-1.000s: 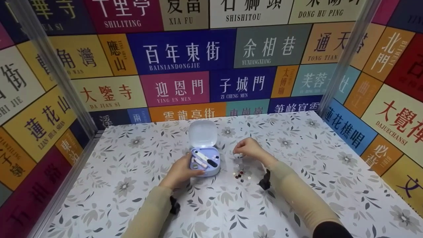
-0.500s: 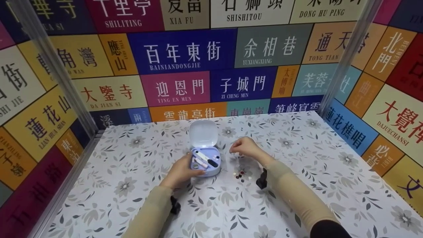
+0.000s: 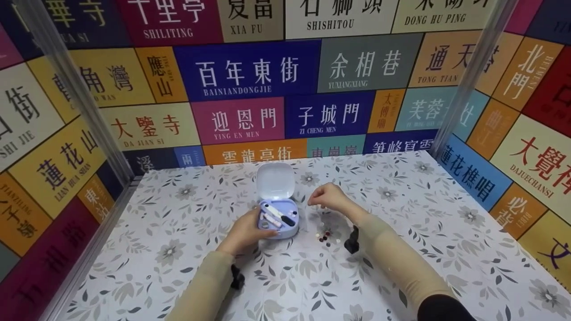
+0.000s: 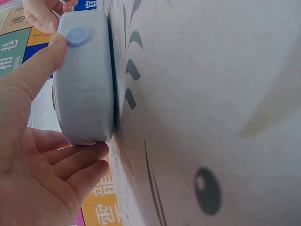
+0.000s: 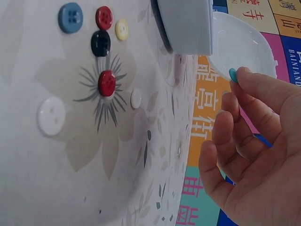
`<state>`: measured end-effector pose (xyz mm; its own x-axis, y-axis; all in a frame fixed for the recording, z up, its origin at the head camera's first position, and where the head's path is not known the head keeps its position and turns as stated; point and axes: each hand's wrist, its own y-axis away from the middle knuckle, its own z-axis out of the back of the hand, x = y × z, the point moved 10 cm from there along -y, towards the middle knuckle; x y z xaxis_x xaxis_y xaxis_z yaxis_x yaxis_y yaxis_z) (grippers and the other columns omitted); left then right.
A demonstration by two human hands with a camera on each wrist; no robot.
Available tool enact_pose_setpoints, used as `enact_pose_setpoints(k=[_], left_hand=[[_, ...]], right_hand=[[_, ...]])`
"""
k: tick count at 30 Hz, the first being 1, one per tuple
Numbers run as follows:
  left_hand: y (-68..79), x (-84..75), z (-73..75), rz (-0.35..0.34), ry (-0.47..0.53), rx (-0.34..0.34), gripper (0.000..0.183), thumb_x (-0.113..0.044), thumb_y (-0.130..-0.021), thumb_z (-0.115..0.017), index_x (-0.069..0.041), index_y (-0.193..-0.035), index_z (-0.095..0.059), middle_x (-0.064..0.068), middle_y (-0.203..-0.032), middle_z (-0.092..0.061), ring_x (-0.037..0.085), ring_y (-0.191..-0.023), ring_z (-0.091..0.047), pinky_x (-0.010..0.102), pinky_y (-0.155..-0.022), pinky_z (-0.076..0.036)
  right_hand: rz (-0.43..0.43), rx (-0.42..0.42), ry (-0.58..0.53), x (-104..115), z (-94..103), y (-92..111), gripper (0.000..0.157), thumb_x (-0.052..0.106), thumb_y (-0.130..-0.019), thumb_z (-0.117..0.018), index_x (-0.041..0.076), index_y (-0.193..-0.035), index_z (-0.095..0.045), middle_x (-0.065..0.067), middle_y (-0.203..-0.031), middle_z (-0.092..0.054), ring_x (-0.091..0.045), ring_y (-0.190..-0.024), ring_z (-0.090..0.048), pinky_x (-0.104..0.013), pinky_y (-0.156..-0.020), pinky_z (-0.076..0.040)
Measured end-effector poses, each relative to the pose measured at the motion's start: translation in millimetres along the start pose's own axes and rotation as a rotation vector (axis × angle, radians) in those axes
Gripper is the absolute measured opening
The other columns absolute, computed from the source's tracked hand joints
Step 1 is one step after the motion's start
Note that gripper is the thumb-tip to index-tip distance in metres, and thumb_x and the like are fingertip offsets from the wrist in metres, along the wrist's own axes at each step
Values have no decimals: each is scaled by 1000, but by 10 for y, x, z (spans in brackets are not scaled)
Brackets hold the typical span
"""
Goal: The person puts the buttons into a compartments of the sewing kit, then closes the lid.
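Observation:
A pale lilac sewing kit box [image 3: 290, 232] stands on the table with its white lid [image 3: 275, 180] raised at the back. Inside lie a dark-ended white tool [image 3: 279, 213] and other small items. My left hand [image 3: 243, 229] grips the box from the left; its thumb presses near the round latch [image 4: 77, 36] on the front, with fingers along the side. Just right of the box, my right hand [image 3: 332, 197] is raised and pinches a small teal button [image 5: 233, 75] between thumb and index finger. The other fingers of that hand curl loosely.
Loose buttons lie right of the box, among them a blue button [image 5: 70, 18], a red button [image 5: 106, 84] and a white button [image 5: 51, 116]. A floral cloth [image 3: 178, 214] covers the table. Sign-covered panels [image 3: 245, 69] with metal posts rise behind and beside it.
My right hand has drifted a little left and back, closer to the box, still pinching the button. My left hand keeps its grip on the box, which stays in place.

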<state>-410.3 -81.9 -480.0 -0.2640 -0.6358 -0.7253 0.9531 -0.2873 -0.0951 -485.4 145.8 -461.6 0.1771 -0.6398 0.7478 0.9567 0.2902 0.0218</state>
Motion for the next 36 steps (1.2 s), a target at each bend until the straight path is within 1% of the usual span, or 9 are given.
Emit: enact_pose_setpoints(k=[6, 8, 12, 14, 17, 19, 23, 30, 36], left_hand=[[3, 20, -5, 22, 12, 7, 102, -40, -71, -84, -1, -150, -31, 17, -146, -43, 34, -132, -42, 46, -113, -28], [3, 11, 2, 19, 12, 4, 102, -39, -72, -84, -1, -150, -32, 17, -146, -44, 34, -132, -42, 46, -113, -28], [1, 14, 11, 25, 7, 1, 101, -39, -72, -84, -3, -150, -32, 16, -145, -45, 32, -132, -43, 45, -113, -28], [1, 21, 14, 31, 2, -1, 101, -40, -72, -84, -3, -150, -32, 16, -146, -44, 33, -132, -43, 45, -113, -28], [-1, 35, 7, 39, 1, -1, 101, -40, -72, -84, -2, -150, -32, 17, -147, -43, 33, -133, -42, 45, -113, -27], [-3, 45, -1, 48, 4, 0, 102, -41, -72, -84, -3, -150, -32, 16, -148, -42, 32, -134, -40, 44, -114, -26], [-6, 45, -13, 42, 15, 2, 102, -40, -72, -84, -2, -150, -31, 17, -149, -40, 33, -135, -39, 45, -114, -26], [-18, 8, -10, 8, 7, -2, 97, -37, -74, -83, 0, -149, -33, 17, -142, -49, 33, -128, -47, 45, -111, -32], [-2, 18, -6, 37, 8, -1, 99, -39, -73, -83, 0, -149, -32, 18, -144, -46, 33, -131, -44, 44, -112, -30]], right_hand=[[-11, 7, -4, 31, -23, -31, 13, 21, -85, -73, 10, -87, -77, 1, -83, -71, -35, -84, -65, -33, -66, -53], [-13, 4, -8, 50, -24, -38, 13, 21, -85, -73, 9, -88, -77, 0, -84, -71, -37, -85, -65, -33, -65, -52], [-9, 1, -16, 86, -43, -65, 12, 21, -85, -74, 10, -87, -77, -1, -86, -71, -39, -87, -64, -37, -68, -54], [-3, -1, -18, 99, -65, -86, 11, 21, -84, -74, 10, -86, -77, 0, -86, -71, -39, -86, -64, -36, -66, -54], [3, -6, -7, 113, -107, -114, 9, 20, -83, -76, 11, -84, -77, 1, -82, -71, -37, -83, -65, -29, -60, -50], [14, -9, -7, 129, -132, -119, 9, 19, -82, -76, 10, -84, -77, 0, -81, -72, -35, -79, -65, -26, -57, -48], [13, -12, -17, 145, -174, -122, 9, 18, -81, -77, 10, -82, -77, 1, -80, -71, -29, -75, -65, -26, -58, -50], [22, -24, -43, 185, -221, -131, 10, 18, -80, -78, 8, -82, -77, 1, -73, -69, -21, -66, -60, -23, -55, -46], [19, -18, -20, 187, -252, -147, 10, 18, -81, -77, 8, -82, -77, 1, -75, -69, -22, -69, -61, -24, -56, -47]])
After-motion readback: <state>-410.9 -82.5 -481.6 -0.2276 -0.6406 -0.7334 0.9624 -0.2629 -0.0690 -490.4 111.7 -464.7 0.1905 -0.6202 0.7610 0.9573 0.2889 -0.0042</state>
